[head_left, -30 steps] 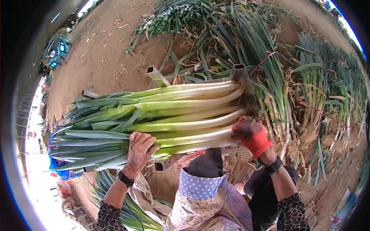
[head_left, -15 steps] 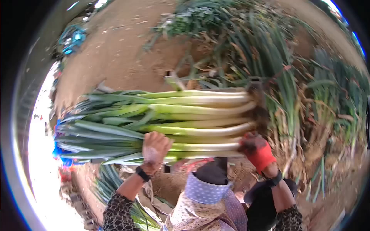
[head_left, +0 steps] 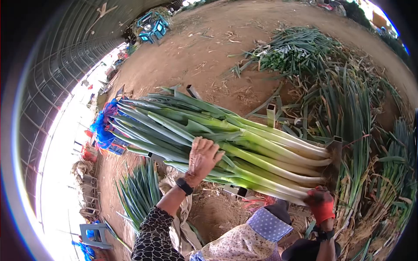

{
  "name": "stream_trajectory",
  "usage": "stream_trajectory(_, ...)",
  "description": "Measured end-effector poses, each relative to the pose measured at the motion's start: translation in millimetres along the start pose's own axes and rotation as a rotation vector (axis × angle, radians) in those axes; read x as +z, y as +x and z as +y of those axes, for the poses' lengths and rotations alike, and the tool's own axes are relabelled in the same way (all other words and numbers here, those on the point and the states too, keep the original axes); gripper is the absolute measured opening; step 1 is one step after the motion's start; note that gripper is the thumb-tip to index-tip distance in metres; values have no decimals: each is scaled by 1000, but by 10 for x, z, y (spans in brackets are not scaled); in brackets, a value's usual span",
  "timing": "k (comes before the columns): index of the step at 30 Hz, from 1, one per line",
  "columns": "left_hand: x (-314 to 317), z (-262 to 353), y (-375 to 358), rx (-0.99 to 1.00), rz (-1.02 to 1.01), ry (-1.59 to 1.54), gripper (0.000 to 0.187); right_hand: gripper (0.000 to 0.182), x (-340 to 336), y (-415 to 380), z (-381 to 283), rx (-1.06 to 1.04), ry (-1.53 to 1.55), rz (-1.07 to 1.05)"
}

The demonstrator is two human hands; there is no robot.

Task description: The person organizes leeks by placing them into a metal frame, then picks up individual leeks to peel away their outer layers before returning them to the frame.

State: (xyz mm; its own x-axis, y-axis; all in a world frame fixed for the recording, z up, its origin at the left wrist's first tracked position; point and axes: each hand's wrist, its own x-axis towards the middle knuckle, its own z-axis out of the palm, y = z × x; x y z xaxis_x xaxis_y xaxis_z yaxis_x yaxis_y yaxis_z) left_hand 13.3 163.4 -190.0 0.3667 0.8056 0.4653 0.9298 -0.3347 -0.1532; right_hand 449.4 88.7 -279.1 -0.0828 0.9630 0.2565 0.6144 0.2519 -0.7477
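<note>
A thick pile of leeks [head_left: 261, 148] lies on a low metal rack, green leaves to the left and white root ends to the right. My bare left hand [head_left: 202, 158] rests over the near leaves where green turns pale, its fingers laid across them. At the near right corner, my red-gloved right hand [head_left: 320, 202], darkened with dirt on the fingers, is closed around the root end of the nearest leek. Its fingertips are partly hidden. A dark metal end plate [head_left: 335, 161] stands against the roots, and metal posts [head_left: 271, 115] rise beside the pile.
More leeks [head_left: 348, 104] and a cut green heap [head_left: 296, 50] lie beyond and right. Blue netting [head_left: 106, 126] hangs at the rack's left end. Nearer are loose leeks [head_left: 139, 189], a grey stool [head_left: 96, 235] and my patterned apron [head_left: 248, 235]. A teal machine [head_left: 152, 28] stands far off.
My view has swung, so the rack and leeks now appear slanted and further right. Both hands keep about the same places on the pile.
</note>
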Motion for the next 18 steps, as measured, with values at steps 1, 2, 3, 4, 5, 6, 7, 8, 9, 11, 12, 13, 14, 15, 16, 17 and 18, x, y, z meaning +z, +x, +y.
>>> stream_trajectory(1,3,-64,-71,-36,23,10,27,22,15,10,1,-21,-19,1)
stream_trajectory(2,20,-90,-139,-67,40,6,27,21,-16,-34,2,-29,-47,0)
stream_trajectory(3,192,-183,-204,-122,-81,84,25,18,42,-110,241,-85,-170,-49)
stream_trajectory(4,283,-217,-298,-114,-143,129,23,17,-17,-113,150,24,-119,-70)
stream_trajectory(5,354,-237,-368,-102,-206,174,21,17,-73,-110,64,134,-70,-86)
stream_trajectory(6,352,-299,-435,-40,-193,193,20,18,-78,-123,93,70,-134,-68)
stream_trajectory(7,336,-338,-379,22,-162,221,18,18,-63,-120,127,21,-175,-46)
stream_trajectory(8,348,-203,-250,82,-125,249,17,19,-50,-117,163,-27,-217,-22)
stream_trajectory(9,134,52,-63,78,-57,91,15,19,-78,-85,159,-29,-151,-73)
stream_trajectory(11,40,452,11,163,24,-210,13,23,-65,-55,100,-48,-178,-75)
stream_trajectory(12,221,575,-83,65,-82,-406,16,25,-55,-24,107,-32,-330,-181)
stream_trajectory(13,399,701,-179,-52,-167,-593,18,21,-80,-46,89,-13,-290,-187)
stream_trajectory(14,240,941,-35,217,-76,-308,20,18,-135,-48,51,-7,-250,-193)
stream_trajectory(15,310,995,-22,186,-23,-226,24,16,-210,-45,1,86,101,-121)
stream_trajectory(16,328,1001,-16,188,-22,-222,24,16,-288,-55,-58,175,456,-38)
stream_trajectory(17,333,976,-31,189,-25,-216,24,16,-385,-54,-142,259,815,48)
stream_trajectory(18,316,984,-46,185,-29,-211,24,21,-625,-69,-124,52,252,150)
